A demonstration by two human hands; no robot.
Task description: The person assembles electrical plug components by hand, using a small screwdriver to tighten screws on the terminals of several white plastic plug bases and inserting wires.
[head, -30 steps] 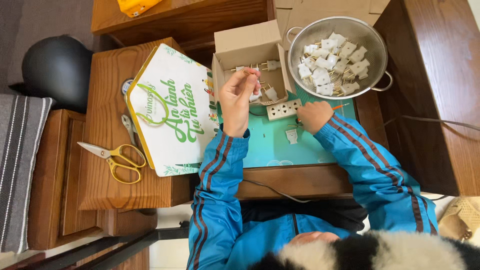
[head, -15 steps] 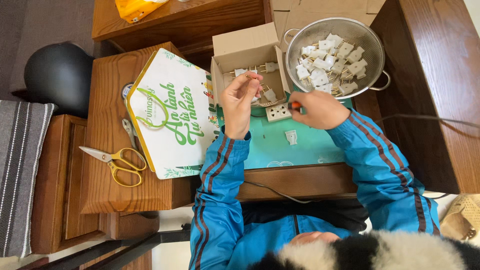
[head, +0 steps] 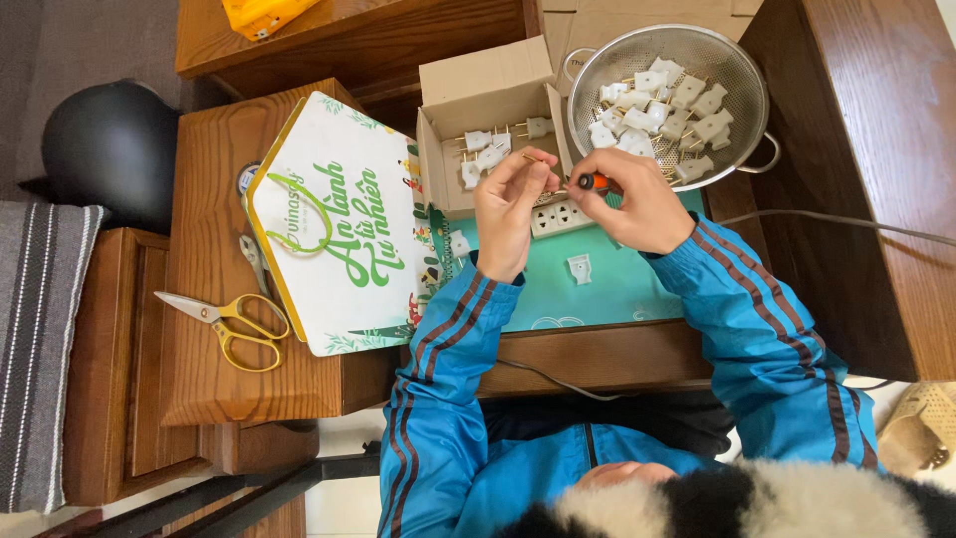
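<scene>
Head view showed our left hand (head: 506, 204) pinching a small white plug (head: 538, 167) by its brass prongs, while our right hand (head: 637, 199) clenched an orange-handled screwdriver (head: 595, 182) against it, above the teal mat (head: 607, 289) on the tabletop. We judged a screw was being driven; next would call for steady turning.

Blue striped sleeves (head: 757, 329), teal mat (head: 607, 294), white plugs (head: 677, 100), yellow-handled scissors (head: 234, 321), orange-handled screwdriver (head: 596, 182).
</scene>
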